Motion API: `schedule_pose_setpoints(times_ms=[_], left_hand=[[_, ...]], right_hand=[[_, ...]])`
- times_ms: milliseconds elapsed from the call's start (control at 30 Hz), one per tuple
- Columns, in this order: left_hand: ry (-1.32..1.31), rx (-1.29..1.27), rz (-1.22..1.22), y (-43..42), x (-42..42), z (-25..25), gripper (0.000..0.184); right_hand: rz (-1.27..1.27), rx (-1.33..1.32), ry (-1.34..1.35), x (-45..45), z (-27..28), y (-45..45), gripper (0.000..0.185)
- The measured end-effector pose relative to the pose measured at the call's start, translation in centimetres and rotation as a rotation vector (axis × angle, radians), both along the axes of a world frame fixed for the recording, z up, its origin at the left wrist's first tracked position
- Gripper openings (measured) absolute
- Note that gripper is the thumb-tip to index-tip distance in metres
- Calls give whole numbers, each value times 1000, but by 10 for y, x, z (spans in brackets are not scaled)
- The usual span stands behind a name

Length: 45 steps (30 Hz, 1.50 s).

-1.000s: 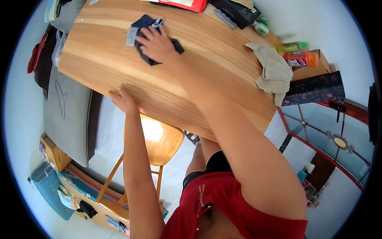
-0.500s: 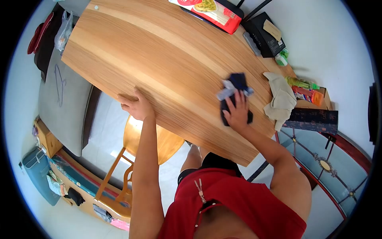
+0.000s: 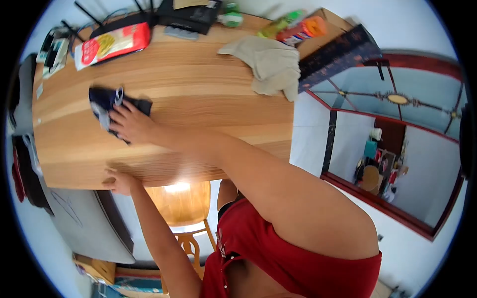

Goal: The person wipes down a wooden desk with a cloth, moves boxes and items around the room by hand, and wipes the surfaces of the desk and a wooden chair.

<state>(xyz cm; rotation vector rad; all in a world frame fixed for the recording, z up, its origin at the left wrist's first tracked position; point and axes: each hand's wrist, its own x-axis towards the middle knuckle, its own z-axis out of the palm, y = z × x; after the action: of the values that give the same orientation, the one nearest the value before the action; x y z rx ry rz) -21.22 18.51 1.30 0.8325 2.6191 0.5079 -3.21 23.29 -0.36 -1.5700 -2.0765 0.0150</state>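
My right hand [image 3: 130, 124] presses down on a bunched dark navy cloth [image 3: 105, 97] with greyish-white parts, on the far left of the wooden table [image 3: 198, 109]. Its fingers are spread over the cloth and hold it against the tabletop; the palm hides part of it. Close to the table's near left edge rests my left hand [image 3: 120, 182], its fingers apart and nothing seen in them. That hand is slightly blurred.
A red-and-white food packet [image 3: 114, 44], a black box [image 3: 189, 17] and a green-capped bottle [image 3: 231, 16] line the back. A beige cloth [image 3: 271, 64] lies right, beside a dark patterned box [image 3: 340, 57]. A wooden chair [image 3: 181, 201] stands at the near edge.
My right hand has slid the dark cloth across the tabletop, from the right side to the far left. My left hand stays by the near edge. The view has turned.
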Motion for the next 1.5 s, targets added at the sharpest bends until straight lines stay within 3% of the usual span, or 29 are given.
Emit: schedule_pose_setpoints(times_ms=[100, 167, 233, 300, 367, 467, 533, 600, 700, 733, 767, 833, 867, 900, 967, 1000, 1100, 1200, 1300, 1333, 1400, 1467, 1500], left_hand=[[-59, 10, 2, -3, 9, 16, 86], [201, -84, -322, 7, -43, -40, 81], [339, -166, -537, -1, -46, -43, 66], [468, -117, -620, -8, -49, -48, 65], [724, -337, -720, -20, -34, -32, 70], [1005, 30, -884, -34, -75, -128, 80], [295, 541, -785, -97, 2, -91, 75], [285, 416, -929, -173, 58, -20, 72], [5, 415, -1035, -225, 61, -4, 72], [-18, 362, -998, -241, 56, 5, 71], [-38, 305, -958, -258, 48, 15, 70], [-32, 222, -862, -284, 20, 23, 67], [-3, 191, -807, -296, -1, 19, 65], [62, 153, -768, -309, -27, 12, 64], [173, 90, -664, -336, -64, 14, 65], [220, 61, -599, -351, -76, 18, 66], [228, 25, -438, -389, -103, 14, 66], [196, 39, -280, -431, -49, 36, 65], [-53, 67, -193, -439, 15, 18, 67], [-96, 68, -186, -438, 35, 13, 68], [-20, -100, -366, -438, 114, 53, 65], [-194, 179, -519, -426, 145, 33, 61], [-147, 177, -628, -425, 176, 52, 61]], right_hand=[[130, -64, 66, 29, 8, -104, 48], [190, -147, 91, 55, 6, -179, 48], [200, -193, 101, 90, 7, -254, 45], [123, -310, 84, 129, 29, -323, 41], [21, -286, -8, 166, 10, -381, 40], [-132, -234, -26, 197, 9, -432, 35], [-151, -282, 4, 198, 14, -436, 37], [-139, -417, 24, 198, 43, -433, 43], [-103, -457, 143, 218, 84, -431, 34], [-82, -474, 189, 232, 91, -428, 32], [-141, -274, 411, 248, 65, -430, 28], [-304, -312, -22, 306, 92, -446, 28], [-477, -77, -175, 341, 82, -455, 30], [-542, -86, -170, 371, 123, -469, 29], [-793, -116, -205, 448, 139, -492, 35], [-911, -269, -204, 486, 163, -506, 39], [-1160, -83, -316, 604, 169, -545, 54], [-1192, 72, -398, 689, 200, -571, 59], [-1277, 10, -360, 749, 223, -570, 86], [-1264, 17, -358, 764, 226, -570, 82], [-1233, 36, -353, 786, 235, -566, 73], [-1242, -49, -296, 799, 242, -561, 73], [-1255, -97, -266, 808, 240, -558, 73]])
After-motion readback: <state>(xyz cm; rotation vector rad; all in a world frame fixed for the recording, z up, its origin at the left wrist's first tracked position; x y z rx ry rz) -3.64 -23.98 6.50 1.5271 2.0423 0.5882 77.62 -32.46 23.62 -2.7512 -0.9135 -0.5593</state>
